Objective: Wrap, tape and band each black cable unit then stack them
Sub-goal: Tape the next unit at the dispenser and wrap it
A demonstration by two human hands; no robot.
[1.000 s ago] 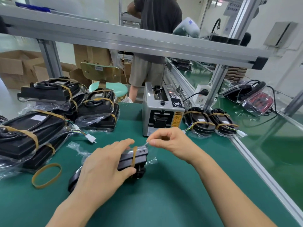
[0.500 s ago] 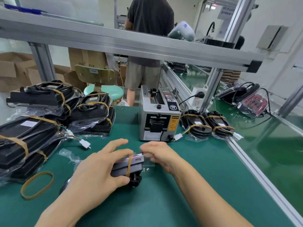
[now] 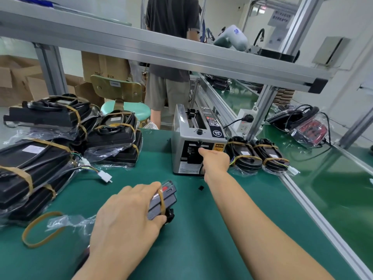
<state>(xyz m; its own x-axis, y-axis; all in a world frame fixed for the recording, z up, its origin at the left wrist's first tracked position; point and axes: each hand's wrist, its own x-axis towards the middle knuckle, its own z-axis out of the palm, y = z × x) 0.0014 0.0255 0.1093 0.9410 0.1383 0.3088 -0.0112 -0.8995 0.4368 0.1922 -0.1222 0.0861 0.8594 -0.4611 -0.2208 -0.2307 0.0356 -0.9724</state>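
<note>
Resting at six o'clock on the green mat, the black cable unit showed a grey ribbed face, a red label and one tan rubber band around it. The left hand gripped it; the right hand pointed one finger into the tape dispenser at twelve o'clock.
</note>
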